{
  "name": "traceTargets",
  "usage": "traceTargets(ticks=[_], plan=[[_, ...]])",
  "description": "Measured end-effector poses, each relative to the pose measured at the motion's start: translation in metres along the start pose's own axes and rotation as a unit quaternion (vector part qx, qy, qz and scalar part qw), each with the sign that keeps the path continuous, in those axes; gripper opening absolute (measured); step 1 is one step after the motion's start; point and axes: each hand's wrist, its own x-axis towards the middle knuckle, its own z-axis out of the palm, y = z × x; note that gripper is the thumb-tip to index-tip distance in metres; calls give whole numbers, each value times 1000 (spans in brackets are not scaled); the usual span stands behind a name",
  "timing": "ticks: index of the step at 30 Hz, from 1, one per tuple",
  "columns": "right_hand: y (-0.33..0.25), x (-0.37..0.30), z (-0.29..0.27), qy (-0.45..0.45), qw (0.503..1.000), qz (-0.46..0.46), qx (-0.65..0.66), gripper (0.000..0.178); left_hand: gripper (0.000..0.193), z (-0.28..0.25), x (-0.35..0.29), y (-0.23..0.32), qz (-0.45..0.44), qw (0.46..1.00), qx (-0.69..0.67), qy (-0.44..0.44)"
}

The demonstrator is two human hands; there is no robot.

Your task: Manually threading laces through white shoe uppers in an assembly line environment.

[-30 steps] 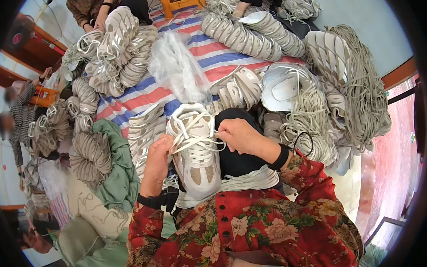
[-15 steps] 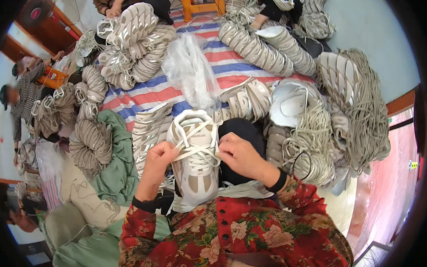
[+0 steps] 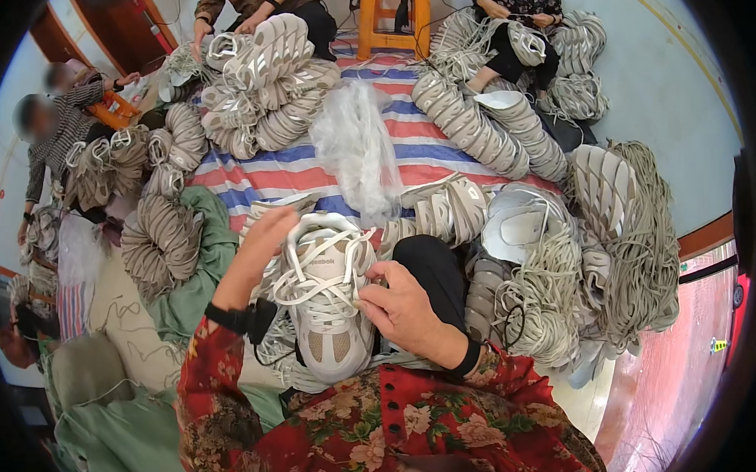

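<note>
Right now a pale grey and beige shoe [image 3: 336, 358] lies at the person's lap, its toe pointing back toward the red flowered shirt [image 3: 485, 432] and its collar facing away. White laces [image 3: 327, 319] cross its front, with loose loops spilling over the left side. Of the two hands, the right hand [image 3: 404, 308] is nearly closed, thumb and forefinger pinched together on the laces at the shoe's right edge. The left hand [image 3: 264, 242] is beside the collar, fingers rather straight; it is blurred, so I can't tell whether it grips anything. Beyond the shoe, a clear plastic bag [image 3: 356, 145] lies on a striped sheet [image 3: 424, 128], and piled shoe uppers [image 3: 597, 191] stand to the right. A green cloth [image 3: 200, 280] lies to the left.
</note>
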Motion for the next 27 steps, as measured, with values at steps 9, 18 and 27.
traceTargets(ticks=[9,18,27], plan=[[8,-20,21,130,843,320,414,32,35,-5,-4,-26,-82,973,-185,-115],[37,-2,12,9,917,274,289,37,35,-127,-183,-180,-136,923,-355,-54],[46,108,8,-311,883,304,178,40,33,-53,-22,-87,-89,901,-425,8]])
